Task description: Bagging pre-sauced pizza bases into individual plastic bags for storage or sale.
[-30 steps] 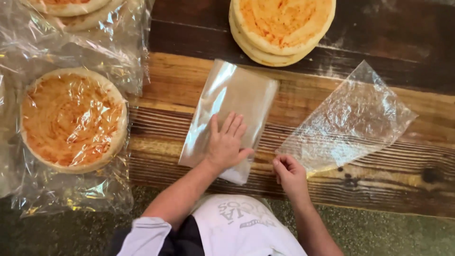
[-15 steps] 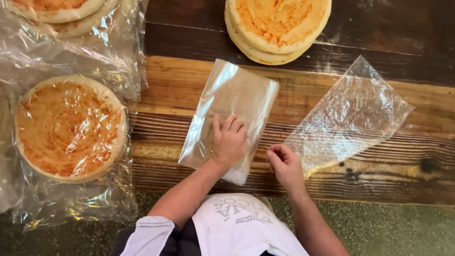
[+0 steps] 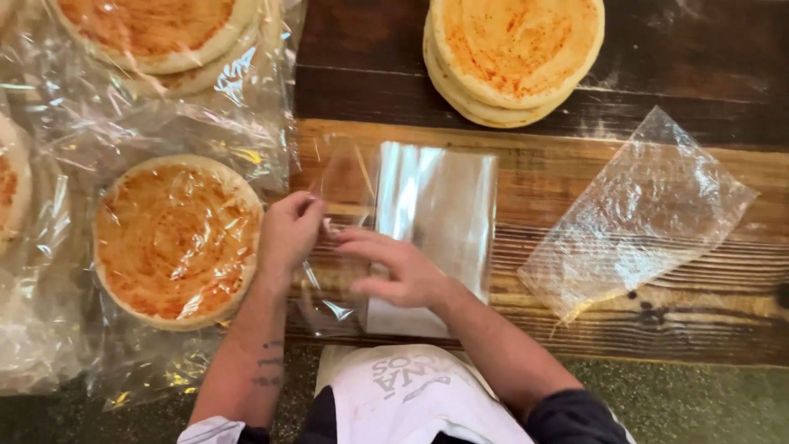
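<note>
Left hand pinching clear bag edge, right hand half-open pressing it onto bench, wrapped flatbread at nine o'clock

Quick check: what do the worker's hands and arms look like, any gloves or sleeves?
Both hands are bare, no gloves. The left hand leads to a forearm with small dark tattoo marks and a white sleeve at the elbow. The right hand has a bare forearm and a dark sleeve.

Single head-mounted camera, looking straight down at close range onto the wooden table; wearer's torso at 6 o'clock, far edge at 12 o'clock.
</note>
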